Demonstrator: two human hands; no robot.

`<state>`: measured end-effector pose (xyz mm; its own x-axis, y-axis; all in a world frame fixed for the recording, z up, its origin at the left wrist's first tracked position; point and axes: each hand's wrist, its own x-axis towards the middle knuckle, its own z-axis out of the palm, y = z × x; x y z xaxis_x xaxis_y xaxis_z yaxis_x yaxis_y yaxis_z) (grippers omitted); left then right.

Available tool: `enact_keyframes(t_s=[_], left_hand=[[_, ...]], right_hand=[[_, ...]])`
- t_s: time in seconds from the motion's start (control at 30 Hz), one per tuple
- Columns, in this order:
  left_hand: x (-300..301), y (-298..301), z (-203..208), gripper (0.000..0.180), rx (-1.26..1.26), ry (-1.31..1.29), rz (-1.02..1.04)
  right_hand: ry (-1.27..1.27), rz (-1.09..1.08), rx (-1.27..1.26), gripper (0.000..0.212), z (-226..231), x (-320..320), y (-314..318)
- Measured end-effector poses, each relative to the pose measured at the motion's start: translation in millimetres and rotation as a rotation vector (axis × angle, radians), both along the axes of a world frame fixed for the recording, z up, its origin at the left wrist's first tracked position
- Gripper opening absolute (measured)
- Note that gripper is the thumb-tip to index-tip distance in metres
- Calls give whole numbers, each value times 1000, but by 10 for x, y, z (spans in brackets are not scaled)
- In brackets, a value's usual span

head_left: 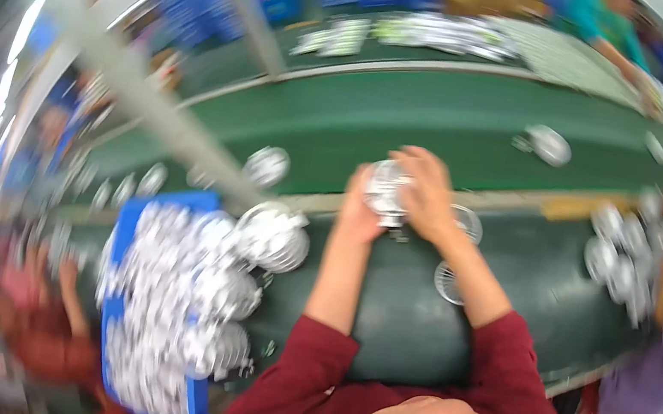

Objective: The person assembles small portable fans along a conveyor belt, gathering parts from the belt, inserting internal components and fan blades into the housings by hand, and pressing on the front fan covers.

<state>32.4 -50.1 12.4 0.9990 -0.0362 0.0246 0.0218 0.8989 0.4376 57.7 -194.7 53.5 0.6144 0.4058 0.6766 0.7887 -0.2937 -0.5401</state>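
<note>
Between my two hands, over the near edge of the green belt, is a white round ribbed part [387, 188]. My left hand [361, 207] is closed around its left side. From the right, my right hand [429, 195] grips the same part, fingers curled over its top. Motion blur smears the part's details. Beside my right forearm, on the dark green worktop [390, 329], lie two thin round slotted grilles, an upper grille [469, 224] and a lower grille [448, 283], the upper one partly hidden by my wrist.
A blue crate [198, 403] heaped with small white parts stands at left, stacked white round parts [273, 238] beside it. Beyond runs a green conveyor belt [417, 104] with a few white pieces. Co-workers sit left and right; a white part pile [623, 257] lies near the right one.
</note>
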Motion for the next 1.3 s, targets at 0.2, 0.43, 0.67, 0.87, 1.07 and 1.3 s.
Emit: enact_keyframes(t_s=[0.2, 0.43, 0.67, 0.87, 1.07, 1.3], left_hand=[[-159, -133, 207, 45, -81, 106, -16], [-217, -543, 222, 36, 685, 45, 765], [-380, -547, 375, 35, 1076, -57, 1055], [-130, -427, 52, 42, 1396, -15, 867], [-122, 205, -28, 50, 1734, 50, 1201], [-51, 670, -234, 54, 1976, 522, 1287]], right_hand=[[-81, 102, -193, 66, 22, -124, 70], [286, 229, 153, 75, -359, -8, 182], [602, 285, 325, 66, -75, -243, 277], [682, 259, 196, 52, -254, 216, -3], [72, -469, 38, 51, -335, 759, -591], [65, -5, -276, 63, -195, 259, -158]])
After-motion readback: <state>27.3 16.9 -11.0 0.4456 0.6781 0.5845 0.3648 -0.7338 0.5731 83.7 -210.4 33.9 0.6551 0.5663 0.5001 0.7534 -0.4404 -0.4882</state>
